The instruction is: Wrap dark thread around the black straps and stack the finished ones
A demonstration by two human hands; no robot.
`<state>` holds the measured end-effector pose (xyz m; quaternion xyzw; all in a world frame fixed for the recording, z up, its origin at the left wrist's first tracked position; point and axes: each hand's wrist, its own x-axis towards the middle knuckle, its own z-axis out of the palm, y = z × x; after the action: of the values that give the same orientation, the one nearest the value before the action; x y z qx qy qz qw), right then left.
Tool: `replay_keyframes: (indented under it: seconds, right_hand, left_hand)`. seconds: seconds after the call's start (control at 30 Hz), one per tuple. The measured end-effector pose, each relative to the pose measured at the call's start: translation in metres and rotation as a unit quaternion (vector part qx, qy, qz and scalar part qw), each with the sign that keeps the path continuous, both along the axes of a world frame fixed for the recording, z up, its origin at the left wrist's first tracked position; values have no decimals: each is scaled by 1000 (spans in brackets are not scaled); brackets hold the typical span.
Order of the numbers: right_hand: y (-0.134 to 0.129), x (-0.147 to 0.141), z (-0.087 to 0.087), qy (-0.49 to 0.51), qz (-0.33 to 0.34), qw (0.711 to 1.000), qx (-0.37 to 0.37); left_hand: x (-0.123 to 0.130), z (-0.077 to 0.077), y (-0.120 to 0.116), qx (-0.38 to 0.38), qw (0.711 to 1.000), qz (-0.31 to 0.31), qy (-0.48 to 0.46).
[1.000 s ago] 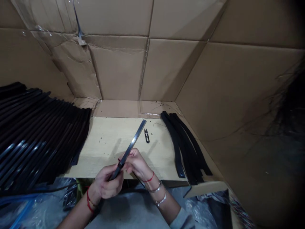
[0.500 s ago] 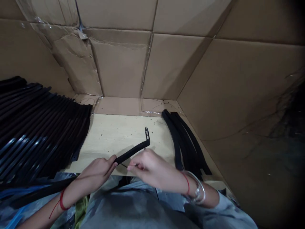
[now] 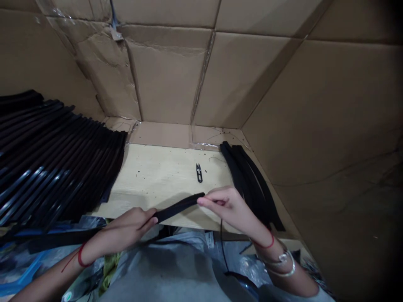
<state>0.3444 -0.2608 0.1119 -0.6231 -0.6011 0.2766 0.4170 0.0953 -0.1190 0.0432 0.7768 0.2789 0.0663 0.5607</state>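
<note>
A long black strip point(image 3: 178, 207) slants up to the right above the front of the pale tabletop point(image 3: 170, 167). My left hand point(image 3: 135, 222) is closed round it, with more of the strip trailing out to the left under my forearm. At the strip's right end, the thumb and fingers of my right hand point(image 3: 225, 203) pinch its tip. From below my right hand a thin black cord point(image 3: 223, 243) hangs toward my lap; whether the fingers hold it too is hidden. Small black thread snips point(image 3: 199, 173) lie on the tabletop beyond my hands.
Many black strips point(image 3: 63, 163) are stacked side by side at the left. Several more strips point(image 3: 252, 184) lie at the right. Cardboard walls point(image 3: 170, 79) enclose the back and sides. Clear plastic and a blue item point(image 3: 28, 272) sit at the lower left.
My right hand has moved right and up to the strip's end, away from below its middle. The snips, formerly partly behind the strip's tip, show fully. The thin cord now hangs down.
</note>
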Motion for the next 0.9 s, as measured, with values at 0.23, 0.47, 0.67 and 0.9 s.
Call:
replay_keyframes:
  seconds: [0.23,0.47,0.67,0.9]
  right_hand:
    - [-21,-70,-11,33,174,982,61]
    - [-28,-74,-39,47,157,985,46]
    - [-42,-65,-55,78,77,992,66]
    - [-46,-63,-59,73,54,993,74]
  left_hand:
    - [24,-9,-5,126,990,24,56]
    - [21,-11,-5,-12,999,46,-27]
    - [17,-10,-3,-117,990,31,-73]
    - [21,0,-3,-155,984,24,-86]
